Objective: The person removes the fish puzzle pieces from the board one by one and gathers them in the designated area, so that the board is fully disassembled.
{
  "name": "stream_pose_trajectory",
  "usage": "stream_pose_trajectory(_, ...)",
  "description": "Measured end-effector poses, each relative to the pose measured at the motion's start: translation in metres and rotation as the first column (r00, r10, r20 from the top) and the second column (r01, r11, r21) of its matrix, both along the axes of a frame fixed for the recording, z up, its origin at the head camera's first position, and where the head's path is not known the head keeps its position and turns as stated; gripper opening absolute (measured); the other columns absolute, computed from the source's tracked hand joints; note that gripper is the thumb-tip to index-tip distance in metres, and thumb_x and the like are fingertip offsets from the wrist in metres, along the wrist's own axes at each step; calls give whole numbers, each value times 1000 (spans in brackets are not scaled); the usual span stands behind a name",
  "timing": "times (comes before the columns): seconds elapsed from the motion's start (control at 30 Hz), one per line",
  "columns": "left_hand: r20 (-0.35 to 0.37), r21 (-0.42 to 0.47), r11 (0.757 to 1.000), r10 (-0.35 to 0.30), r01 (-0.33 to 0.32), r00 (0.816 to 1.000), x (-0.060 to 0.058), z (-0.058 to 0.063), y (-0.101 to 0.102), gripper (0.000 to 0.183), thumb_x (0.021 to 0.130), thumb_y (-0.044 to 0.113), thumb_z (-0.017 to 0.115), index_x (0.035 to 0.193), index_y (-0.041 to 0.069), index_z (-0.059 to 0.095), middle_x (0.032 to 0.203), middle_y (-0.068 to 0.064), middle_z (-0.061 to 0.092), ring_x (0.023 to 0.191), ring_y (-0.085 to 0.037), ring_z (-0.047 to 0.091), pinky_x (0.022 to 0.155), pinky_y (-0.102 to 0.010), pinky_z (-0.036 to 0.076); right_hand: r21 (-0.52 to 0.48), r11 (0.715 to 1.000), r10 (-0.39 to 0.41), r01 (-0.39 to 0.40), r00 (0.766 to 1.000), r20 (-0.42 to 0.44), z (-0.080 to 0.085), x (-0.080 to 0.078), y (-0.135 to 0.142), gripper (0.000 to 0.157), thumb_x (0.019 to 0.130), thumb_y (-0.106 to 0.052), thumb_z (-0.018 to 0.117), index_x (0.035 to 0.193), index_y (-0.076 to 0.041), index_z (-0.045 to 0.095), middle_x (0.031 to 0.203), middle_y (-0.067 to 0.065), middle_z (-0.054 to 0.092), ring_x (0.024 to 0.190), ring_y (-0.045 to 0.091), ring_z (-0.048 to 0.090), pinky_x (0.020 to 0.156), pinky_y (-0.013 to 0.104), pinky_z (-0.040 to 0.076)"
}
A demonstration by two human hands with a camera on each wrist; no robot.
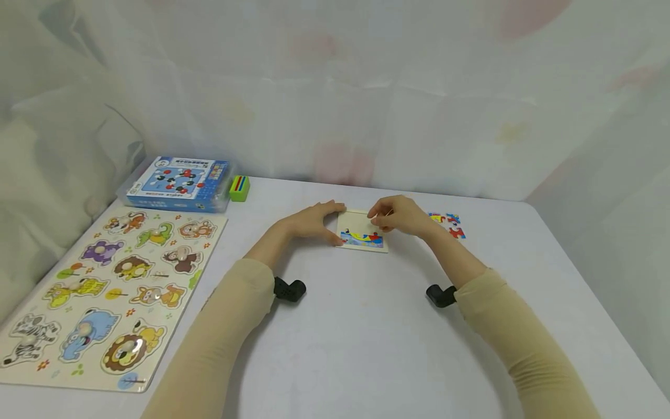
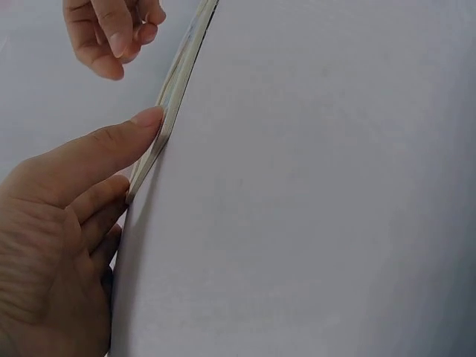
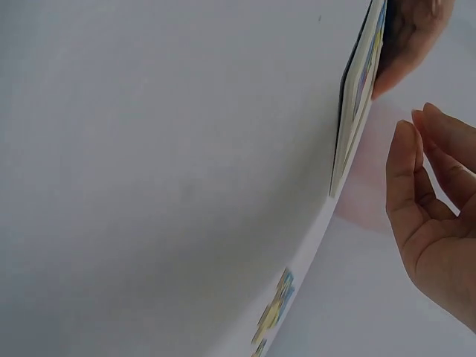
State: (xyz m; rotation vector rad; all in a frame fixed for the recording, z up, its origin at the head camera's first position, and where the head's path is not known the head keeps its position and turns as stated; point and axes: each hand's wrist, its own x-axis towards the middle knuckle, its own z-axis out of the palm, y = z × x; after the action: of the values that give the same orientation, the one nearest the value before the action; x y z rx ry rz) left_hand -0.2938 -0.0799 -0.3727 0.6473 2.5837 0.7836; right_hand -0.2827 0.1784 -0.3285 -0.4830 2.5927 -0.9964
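A small wooden jigsaw puzzle tray [image 1: 361, 247] lies flat near the middle of the table, with a colourful picture strip along its near side and bare wood beyond. My left hand [image 1: 313, 222] holds its left side, thumb at the near corner and forefinger at the far one; in the left wrist view the thumb [image 2: 123, 145] presses on the rim. Above the tray's right side hovers my right hand [image 1: 400, 215], fingers bent, thumb and fingertips close together. No piece shows between the fingertips [image 3: 405, 137] in the right wrist view. Loose jigsaw pieces [image 1: 454, 226] lie right of the tray.
At the left lies a large animal peg puzzle board [image 1: 175, 256]. Behind it are a blue boxed molecule set [image 1: 173, 183] in a clear case and a small green block [image 1: 239, 189] with coloured strips. A pale curtain [image 1: 335, 105] hangs along the table's back edge.
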Motion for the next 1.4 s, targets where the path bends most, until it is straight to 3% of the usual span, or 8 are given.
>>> stream_pose_trajectory(0.4,-8,9,1000,-8,8,1000,-1,-2,0,92,77,48,77,155,32,30,169,-1,13,158,-33,4,124,-62,11,-7,997,79,-79,997,27,-4,2,-30,23,90,-17,67,112,-11,69,86,3,63,76,17,63,74,28,56)
stream_pose_trajectory(0.7,5,26,1000,-12,12,1000,1,-1,-1,92,77,48,77,155,33,30,169,0,10,157,-34,2,124,-64,8,67,989,129,-129,992,8,-6,3,-43,25,86,-15,72,111,-13,70,90,1,64,91,18,63,80,25,52)
stream_pose_trajectory(0.9,16,36,999,-8,8,1000,2,0,-2,94,77,47,78,155,31,29,169,-1,9,157,-34,2,124,-64,8,100,983,154,-153,988,3,-8,3,-43,32,81,-15,79,111,-11,69,89,0,64,86,16,62,78,24,50)
stream_pose_trajectory(1.4,11,21,1000,-11,11,1000,1,1,-2,94,77,47,78,156,31,29,169,-3,9,157,-35,2,124,-65,9,116,983,140,-141,990,13,-11,5,-44,36,79,-12,80,112,-10,67,87,-1,60,80,13,52,75,24,44)
